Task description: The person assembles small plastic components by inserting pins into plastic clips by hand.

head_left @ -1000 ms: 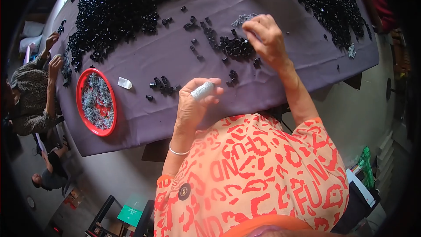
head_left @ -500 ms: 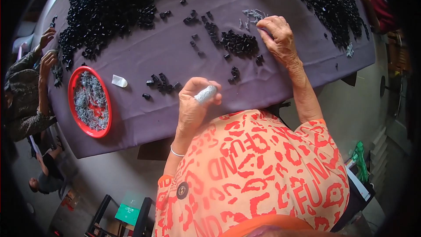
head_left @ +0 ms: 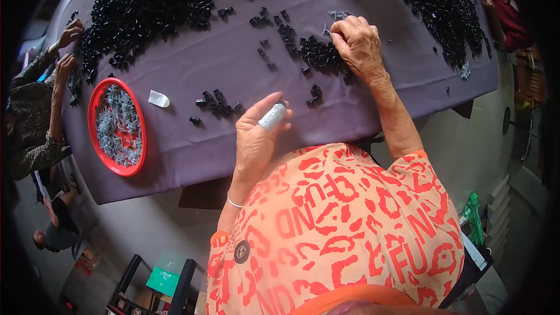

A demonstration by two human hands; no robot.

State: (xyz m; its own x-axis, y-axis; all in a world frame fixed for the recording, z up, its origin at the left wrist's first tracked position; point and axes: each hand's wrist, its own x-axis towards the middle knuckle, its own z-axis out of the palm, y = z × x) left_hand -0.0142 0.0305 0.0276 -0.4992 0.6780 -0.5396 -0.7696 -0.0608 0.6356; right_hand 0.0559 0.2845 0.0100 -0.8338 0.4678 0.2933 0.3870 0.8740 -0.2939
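Note:
My left hand point(head_left: 255, 138) is raised over the table's near edge, thumb and fingers curled together. A speckled grey finger cover point(head_left: 272, 118) sits on one of its fingers. A small black plastic piece point(head_left: 283, 104) shows at the tip of that cover, mostly hidden by the fingers. My right hand point(head_left: 360, 48) is farther out, its fingertips pinched down at a small heap of thin grey pins point(head_left: 338, 16). Whatever those fingertips hold is hidden. Just left of that hand lies a cluster of black plastic pieces point(head_left: 321, 54).
Large heaps of black pieces point(head_left: 146, 9) point(head_left: 434, 14) cover the far table. At left stand a red tray point(head_left: 142, 134) of grey pins and a white finger cover point(head_left: 158, 99). Other people's hands point(head_left: 66, 64) work at the left edge; another person sits far right.
My right hand has shifted slightly left and turned knuckles-up over the grey pins. My left hand has tilted a little, and a dark piece now shows at its covered fingertip.

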